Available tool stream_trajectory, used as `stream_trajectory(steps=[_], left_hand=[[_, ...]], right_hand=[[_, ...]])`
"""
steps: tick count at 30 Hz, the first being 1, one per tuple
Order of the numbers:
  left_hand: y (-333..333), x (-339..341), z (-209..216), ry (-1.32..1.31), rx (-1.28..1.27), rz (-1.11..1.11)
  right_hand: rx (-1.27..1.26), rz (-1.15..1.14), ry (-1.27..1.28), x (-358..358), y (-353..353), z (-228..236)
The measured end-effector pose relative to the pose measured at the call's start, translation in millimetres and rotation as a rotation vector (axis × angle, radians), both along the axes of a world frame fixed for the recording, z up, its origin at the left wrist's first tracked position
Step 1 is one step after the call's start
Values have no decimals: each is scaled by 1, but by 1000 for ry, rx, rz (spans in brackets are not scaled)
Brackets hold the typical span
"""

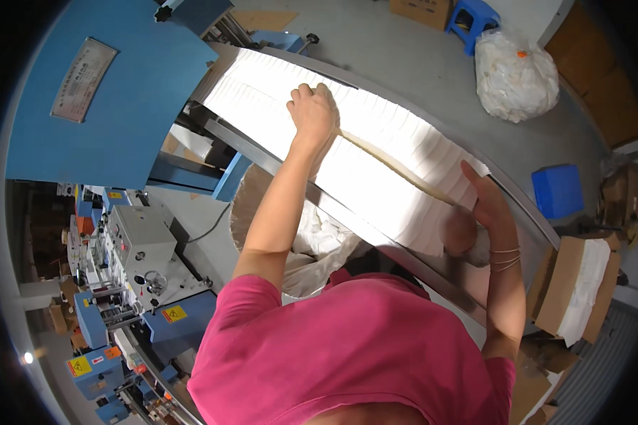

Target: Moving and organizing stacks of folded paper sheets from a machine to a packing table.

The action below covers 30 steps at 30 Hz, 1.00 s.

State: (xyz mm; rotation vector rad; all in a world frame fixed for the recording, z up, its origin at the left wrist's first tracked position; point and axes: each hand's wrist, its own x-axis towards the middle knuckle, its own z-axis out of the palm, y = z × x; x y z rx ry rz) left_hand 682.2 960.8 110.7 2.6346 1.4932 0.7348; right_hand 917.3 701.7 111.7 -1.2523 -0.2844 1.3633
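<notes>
Two long rows of thin white sheets (383,191), packed on edge, lie side by side on a metal chute (290,168). A tan strip (397,166) runs along the seam between them. My left hand (313,112) is closed over its far end, fingers curled onto the sheets. At the near right end of the rows, my right hand (483,198) lies against the last sheets, one finger stretched along them. Beside its palm is a blurred round brown shape (459,231) that I cannot make out.
A blue machine (135,78) stands at the chute's far left end. Beneath the chute is a large bag (252,212) with white scraps. Beyond it are a blue stool (473,23), a filled plastic bag (515,74) and a blue bin (556,191). An open carton (560,290) sits at right.
</notes>
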Motion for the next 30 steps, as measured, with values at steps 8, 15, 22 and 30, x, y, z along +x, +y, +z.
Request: stream_trajectory(steps=[8,15,22,30], left_hand=[[-3,3,8,-73,-88,57],[52,-14,3,-140,-369,-64],[7,7,9,30,-231,64],[8,-2,8,-110,-291,103]], right_hand=[[12,-65,-19,-7,0,8],[-18,40,49,5,4,9],[256,328,-670,48,-9,-79],[58,154,92,14,-10,-4]])
